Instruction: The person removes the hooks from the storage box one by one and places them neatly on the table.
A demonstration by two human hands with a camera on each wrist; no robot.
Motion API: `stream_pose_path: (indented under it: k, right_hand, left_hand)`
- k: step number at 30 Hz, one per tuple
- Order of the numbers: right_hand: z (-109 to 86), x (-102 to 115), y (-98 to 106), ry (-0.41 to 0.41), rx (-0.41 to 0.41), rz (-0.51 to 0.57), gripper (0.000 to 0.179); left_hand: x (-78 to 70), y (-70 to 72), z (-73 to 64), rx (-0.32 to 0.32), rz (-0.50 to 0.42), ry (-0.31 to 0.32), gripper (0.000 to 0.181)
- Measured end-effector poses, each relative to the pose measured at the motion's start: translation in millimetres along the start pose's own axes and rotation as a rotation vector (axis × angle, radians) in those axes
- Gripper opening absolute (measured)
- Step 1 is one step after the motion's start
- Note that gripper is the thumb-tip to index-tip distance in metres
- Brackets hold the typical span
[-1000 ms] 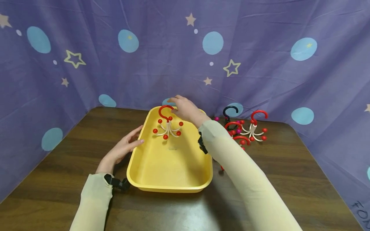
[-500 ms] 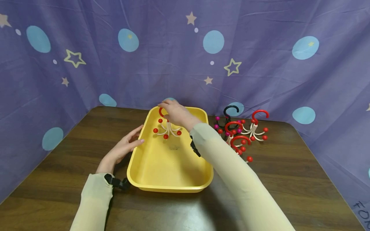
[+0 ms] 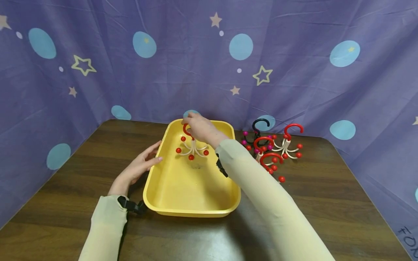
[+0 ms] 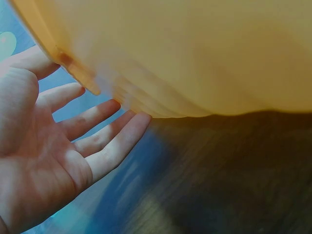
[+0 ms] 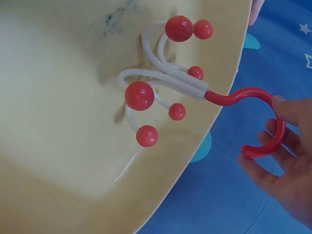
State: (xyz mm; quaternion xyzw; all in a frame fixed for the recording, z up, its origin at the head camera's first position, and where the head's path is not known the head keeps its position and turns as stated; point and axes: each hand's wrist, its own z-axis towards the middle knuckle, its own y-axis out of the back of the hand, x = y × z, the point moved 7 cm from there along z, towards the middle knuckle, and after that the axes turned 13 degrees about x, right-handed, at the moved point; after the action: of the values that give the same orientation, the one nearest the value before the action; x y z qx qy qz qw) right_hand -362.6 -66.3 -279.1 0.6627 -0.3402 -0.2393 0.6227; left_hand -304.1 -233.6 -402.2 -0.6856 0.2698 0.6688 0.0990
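Observation:
A multi-hook hanger (image 3: 193, 148) with a red top hook and curved white prongs tipped with red balls stands at the far end of the yellow tub (image 3: 192, 214). My right hand (image 3: 201, 127) holds its red hook from above, thumb on one side and fingers around the curve, as the right wrist view shows on the hanger's hook (image 5: 279, 127). At the tub's left side, my left hand (image 3: 139, 165) steadies the rim, thumb over the edge and fingers spread along the outer wall, also seen with the hand (image 4: 63, 126) in the left wrist view.
To the right of the tub several more hangers lie on the brown wooden table (image 3: 326, 203): a black hanger (image 3: 257, 137) with magenta balls, a red-and-white hanger (image 3: 286, 145) and others, partly hidden by the right forearm. A purple curtain (image 3: 196, 65) hangs behind.
My right hand has moved left and taken hold of the red hook. The hanger has turned and shifted slightly right and nearer. My left hand has stayed on the rim.

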Motion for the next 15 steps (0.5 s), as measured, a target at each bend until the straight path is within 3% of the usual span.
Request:
stream_pose_path:
  k: [15]
  right_hand:
    - [-7.1, -5.7, -0.1, -0.007, 0.043, 0.020, 0.021]
  left_hand:
    - [-0.6, -0.3, -0.2, 0.001, 0.004, -0.006, 0.069]
